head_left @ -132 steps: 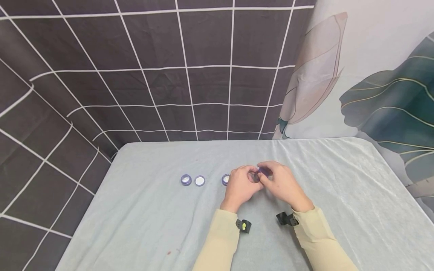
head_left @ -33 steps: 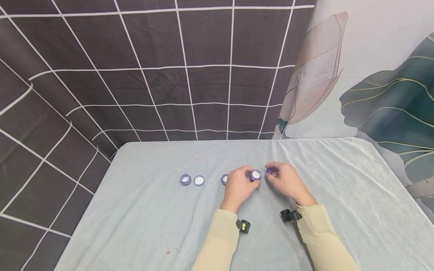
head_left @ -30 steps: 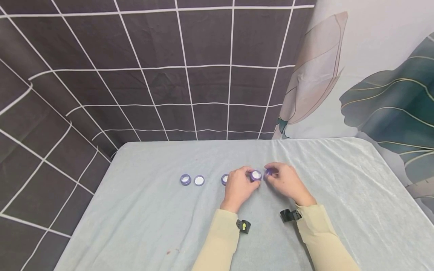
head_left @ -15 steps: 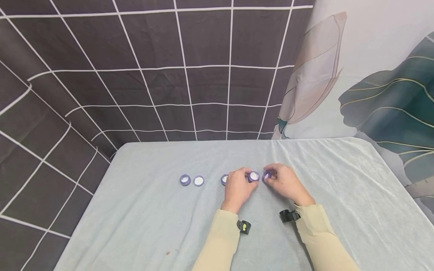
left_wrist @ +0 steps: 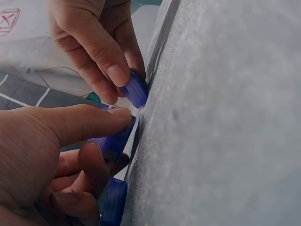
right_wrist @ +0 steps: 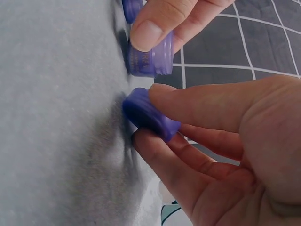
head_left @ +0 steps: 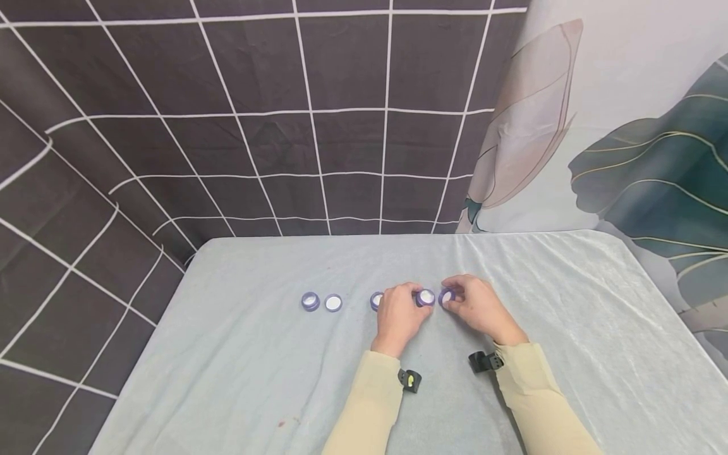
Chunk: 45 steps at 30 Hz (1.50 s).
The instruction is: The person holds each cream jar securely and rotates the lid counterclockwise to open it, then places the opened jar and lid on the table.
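Note:
My left hand (head_left: 399,317) grips a small purple jar (head_left: 424,297) between thumb and fingers. Its threaded neck and some lettering show in the right wrist view. Just to the right, my right hand (head_left: 480,308) pinches a purple screw lid (right_wrist: 148,115); the lid's white inner face is turned up towards the head camera. Jar and lid are apart, low over the cloth; whether either touches it I cannot tell. Partly hidden behind my left hand is another purple, white-centred round piece (head_left: 375,301).
Further left on the pale grey cloth-covered table (head_left: 244,354) sit a second purple jar (head_left: 310,301) and a flat purple ring-edged lid (head_left: 333,303) with its white side up. A dark gridded curtain (head_left: 273,145) hangs behind the table.
Earlier both hands met around the jar and lid. Since then they have parted, the right hand drawing the lid away rightwards, then turning its white inside up and lowering it beside the jar.

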Tool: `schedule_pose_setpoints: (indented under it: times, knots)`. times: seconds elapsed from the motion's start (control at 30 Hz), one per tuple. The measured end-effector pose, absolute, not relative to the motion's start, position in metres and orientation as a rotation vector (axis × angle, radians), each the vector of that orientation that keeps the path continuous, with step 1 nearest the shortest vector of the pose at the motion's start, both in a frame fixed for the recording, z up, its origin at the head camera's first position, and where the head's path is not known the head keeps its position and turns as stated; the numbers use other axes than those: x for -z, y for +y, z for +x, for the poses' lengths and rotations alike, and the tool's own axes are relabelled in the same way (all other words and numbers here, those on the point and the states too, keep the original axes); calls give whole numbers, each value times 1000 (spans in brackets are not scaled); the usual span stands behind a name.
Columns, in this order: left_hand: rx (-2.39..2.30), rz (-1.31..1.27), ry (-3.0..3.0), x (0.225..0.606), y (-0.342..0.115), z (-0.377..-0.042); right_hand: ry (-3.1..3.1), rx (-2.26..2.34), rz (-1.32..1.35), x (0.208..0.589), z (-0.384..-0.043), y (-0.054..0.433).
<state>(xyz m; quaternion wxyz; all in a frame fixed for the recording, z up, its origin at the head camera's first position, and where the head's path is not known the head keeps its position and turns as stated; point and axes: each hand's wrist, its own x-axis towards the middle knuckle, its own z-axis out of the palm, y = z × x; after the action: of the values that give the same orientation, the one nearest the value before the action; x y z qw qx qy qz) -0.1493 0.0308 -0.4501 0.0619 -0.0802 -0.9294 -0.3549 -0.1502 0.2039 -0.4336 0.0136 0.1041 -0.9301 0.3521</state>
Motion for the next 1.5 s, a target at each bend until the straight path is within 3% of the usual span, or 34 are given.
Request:
schedule_pose_setpoints:
  times: [1.5]
  knots:
    - [1033, -256, -2872, 447, 31, -148, -2992, -999, 326, 434, -148, 205]
